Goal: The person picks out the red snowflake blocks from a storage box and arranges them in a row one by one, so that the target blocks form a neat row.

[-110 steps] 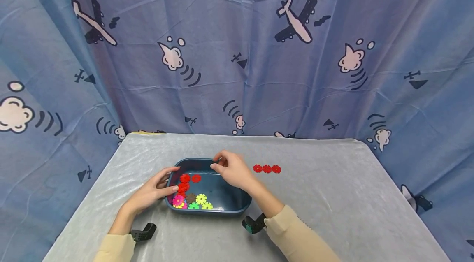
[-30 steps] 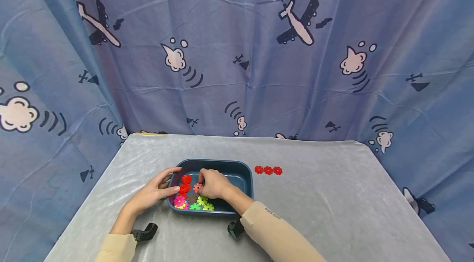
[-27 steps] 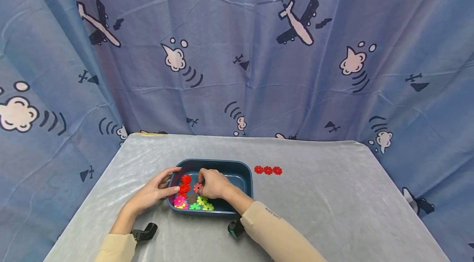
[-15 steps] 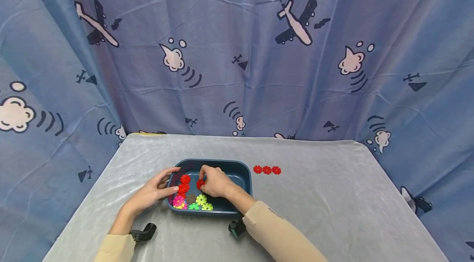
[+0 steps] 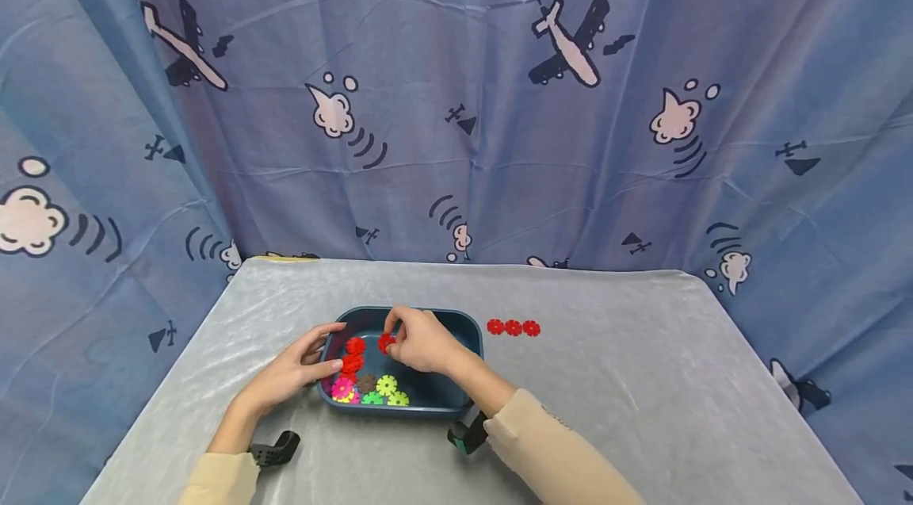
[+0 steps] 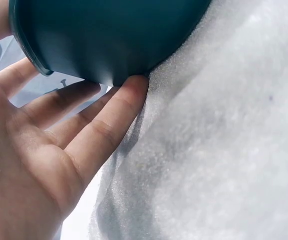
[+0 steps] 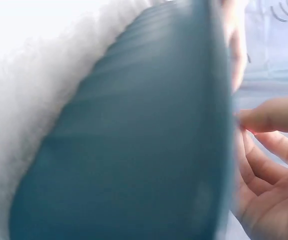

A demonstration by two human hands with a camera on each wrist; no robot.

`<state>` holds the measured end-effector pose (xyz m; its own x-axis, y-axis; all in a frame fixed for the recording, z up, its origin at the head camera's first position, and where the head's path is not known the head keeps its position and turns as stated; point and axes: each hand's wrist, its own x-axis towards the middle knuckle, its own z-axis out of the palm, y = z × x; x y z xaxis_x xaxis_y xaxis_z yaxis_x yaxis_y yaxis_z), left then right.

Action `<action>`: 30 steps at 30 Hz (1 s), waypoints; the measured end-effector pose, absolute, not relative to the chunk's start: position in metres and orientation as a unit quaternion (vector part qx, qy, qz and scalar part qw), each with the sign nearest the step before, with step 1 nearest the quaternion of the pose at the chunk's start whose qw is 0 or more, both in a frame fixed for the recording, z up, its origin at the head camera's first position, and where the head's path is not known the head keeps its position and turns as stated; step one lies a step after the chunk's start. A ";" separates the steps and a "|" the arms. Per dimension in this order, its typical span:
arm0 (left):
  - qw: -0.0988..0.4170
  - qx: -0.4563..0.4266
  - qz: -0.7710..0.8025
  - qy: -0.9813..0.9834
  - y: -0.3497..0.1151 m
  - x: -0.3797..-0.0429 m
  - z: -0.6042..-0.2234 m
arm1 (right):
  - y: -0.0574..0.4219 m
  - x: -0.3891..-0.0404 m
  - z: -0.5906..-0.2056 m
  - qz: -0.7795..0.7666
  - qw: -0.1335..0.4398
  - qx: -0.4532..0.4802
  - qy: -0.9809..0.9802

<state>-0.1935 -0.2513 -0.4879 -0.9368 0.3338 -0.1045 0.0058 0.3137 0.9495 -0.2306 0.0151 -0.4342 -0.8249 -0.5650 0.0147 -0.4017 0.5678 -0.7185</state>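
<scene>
A dark blue plastic basin (image 5: 399, 412) holds several notched flower-shaped discs. My left hand (image 5: 296, 366) grips its left end: thumb and index finger reach over the rim, while in the left wrist view the other fingers (image 6: 101, 125) press against the outer wall. Over the basin, my right hand (image 5: 424, 342) pinches a red notched disc (image 5: 386, 342) between thumb and index finger. In the right wrist view the basin wall (image 7: 133, 140) hides most of that disc. Red discs (image 5: 353, 363) lie at the left inside, partly behind my left thumb.
Pink (image 5: 342, 387), brown (image 5: 367, 383), yellow (image 5: 387, 385) and green (image 5: 372, 399) discs lie along the basin's near left side. On the grey cloth-covered table (image 5: 628, 394), 3 red discs (image 5: 513, 327) form a row right of the basin. A patterned curtain (image 5: 456, 93) hangs behind.
My right hand moved from the basin's back right down into it, took a red disc from the floor and has raised it. My left hand has kept its grip.
</scene>
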 end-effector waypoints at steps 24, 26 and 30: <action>0.132 0.117 0.563 0.808 -0.253 -0.194 -0.487 | 0.096 -0.236 -0.396 -0.437 0.067 -0.228 0.868; 0.131 0.115 0.563 0.808 -0.253 -0.194 -0.487 | 0.105 -0.238 -0.397 -0.443 0.060 -0.222 0.867; 0.130 0.117 0.559 0.810 -0.253 -0.194 -0.488 | 0.126 -0.241 -0.400 -0.452 0.046 -0.213 0.865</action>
